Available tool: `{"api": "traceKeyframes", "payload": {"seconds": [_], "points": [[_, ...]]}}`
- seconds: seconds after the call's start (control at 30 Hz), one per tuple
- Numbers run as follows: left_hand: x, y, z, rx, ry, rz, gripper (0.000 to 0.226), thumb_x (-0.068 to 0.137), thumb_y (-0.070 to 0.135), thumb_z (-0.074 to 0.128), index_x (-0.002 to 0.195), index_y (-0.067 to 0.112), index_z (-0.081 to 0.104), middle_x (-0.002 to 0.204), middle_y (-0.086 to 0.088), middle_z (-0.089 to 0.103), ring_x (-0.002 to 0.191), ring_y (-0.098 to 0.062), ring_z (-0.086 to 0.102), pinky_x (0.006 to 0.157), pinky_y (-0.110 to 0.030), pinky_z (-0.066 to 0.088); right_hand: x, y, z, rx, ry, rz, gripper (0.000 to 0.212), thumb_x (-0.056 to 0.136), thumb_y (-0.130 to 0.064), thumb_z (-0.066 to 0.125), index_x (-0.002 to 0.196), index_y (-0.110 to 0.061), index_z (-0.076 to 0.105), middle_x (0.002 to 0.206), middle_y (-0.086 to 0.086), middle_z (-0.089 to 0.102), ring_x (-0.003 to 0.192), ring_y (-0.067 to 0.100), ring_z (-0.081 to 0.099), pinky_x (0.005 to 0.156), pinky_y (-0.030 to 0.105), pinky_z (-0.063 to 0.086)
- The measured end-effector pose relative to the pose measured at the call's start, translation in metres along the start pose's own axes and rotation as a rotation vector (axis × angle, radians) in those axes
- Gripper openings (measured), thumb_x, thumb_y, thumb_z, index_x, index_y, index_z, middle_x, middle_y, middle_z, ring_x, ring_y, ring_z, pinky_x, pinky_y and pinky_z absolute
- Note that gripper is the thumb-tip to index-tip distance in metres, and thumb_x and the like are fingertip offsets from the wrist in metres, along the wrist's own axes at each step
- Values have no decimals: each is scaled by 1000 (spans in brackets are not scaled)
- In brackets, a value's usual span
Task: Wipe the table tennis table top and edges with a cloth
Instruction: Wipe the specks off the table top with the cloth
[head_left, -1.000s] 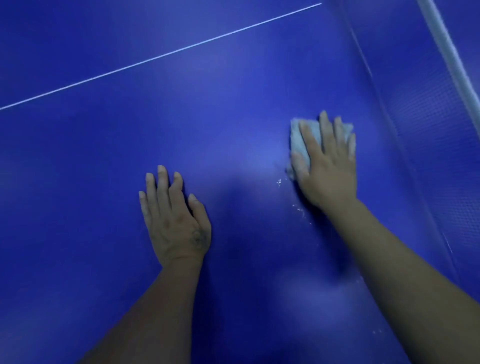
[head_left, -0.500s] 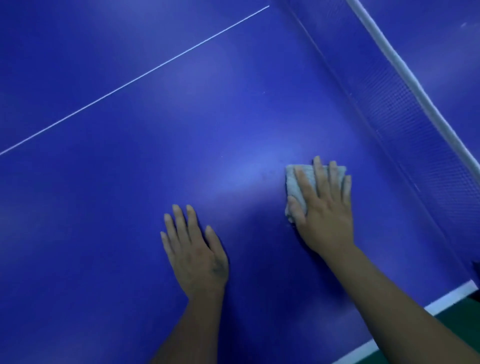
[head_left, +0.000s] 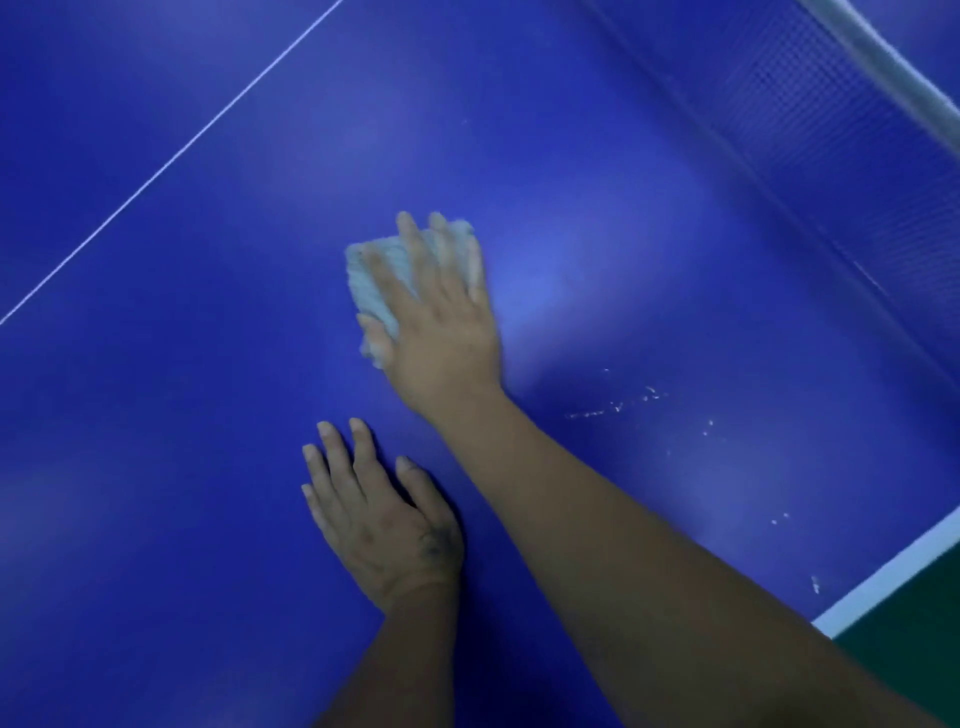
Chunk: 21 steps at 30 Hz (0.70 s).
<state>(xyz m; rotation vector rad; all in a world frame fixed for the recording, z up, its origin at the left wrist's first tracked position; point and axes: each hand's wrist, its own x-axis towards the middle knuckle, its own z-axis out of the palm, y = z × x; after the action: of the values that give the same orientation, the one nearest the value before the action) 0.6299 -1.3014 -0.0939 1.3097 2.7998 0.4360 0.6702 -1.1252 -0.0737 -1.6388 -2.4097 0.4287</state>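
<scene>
Two hands: both flat on table top (head_left: 208, 467)
Right hand (head_left: 441, 332): straight fingers press cloth (head_left: 371, 283)
Left hand (head_left: 379, 525): empty
Specks (head_left: 649, 395): rightward of cloth

Table (head_left: 208, 467) smooth blue, soft sheen, white specks (head_left: 618, 410); cloth (head_left: 374, 280) pale fuzzy fabric; net (head_left: 831, 130) fine blue mesh.

A folded pale grey cloth (head_left: 361, 283) lies flat on the glossy blue table top (head_left: 156, 467).

No words, numbers or brand marks can be read; the blue table (head_left: 208, 467) around the fingers (head_left: 413, 244) carries only plain white lines (head_left: 171, 161).
</scene>
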Motion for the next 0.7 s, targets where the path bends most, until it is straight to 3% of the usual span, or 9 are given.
{"api": "traceKeyframes", "payload": {"seconds": [0.1,0.17,0.3,0.4,0.5,0.7], "points": [[0,3,-3,-16,-11,-4,59,107,28,46,163,10,46,177,-8,32,167,-28,20,135,-55,17,-74,52,-9,-12,134,158,61,108,-49,48,165,-26,42,175,14,28,163,42,20,132,63,11],[0,4,-5,-17,-12,-7,59,108,29,45,163,9,45,177,-9,31,167,-28,20,135,-55,16,-138,94,-18,-94,145,315,62,110,-49,44,167,-26,37,176,14,25,163,45,19,130,66,15],[-1,6,-6,-16,-16,-1,58,109,31,44,164,10,44,178,-8,28,168,-28,18,136,-52,13,-247,156,-42,-187,94,642,65,112,-49,37,168,-18,33,179,16,12,164,45,9,129,69,11],[-1,5,-6,-17,-19,-4,58,109,31,44,165,11,43,179,-8,28,168,-29,18,137,-51,12,-248,153,-45,-171,107,785,68,111,-50,36,169,-15,32,179,20,9,165,46,5,130,69,5],[-2,5,-6,-20,-7,2,58,109,31,43,165,12,43,178,-9,28,167,-29,19,136,-51,13,-195,127,-37,-159,142,706,66,111,-49,38,169,-17,33,178,20,12,165,46,7,130,67,5],[-2,4,-5,-13,-2,-1,59,108,31,43,165,12,43,178,-9,29,167,-29,20,136,-52,15,-56,47,-15,-107,62,308,73,111,-55,28,173,-18,15,181,8,5,167,34,0,130,66,0]]}}
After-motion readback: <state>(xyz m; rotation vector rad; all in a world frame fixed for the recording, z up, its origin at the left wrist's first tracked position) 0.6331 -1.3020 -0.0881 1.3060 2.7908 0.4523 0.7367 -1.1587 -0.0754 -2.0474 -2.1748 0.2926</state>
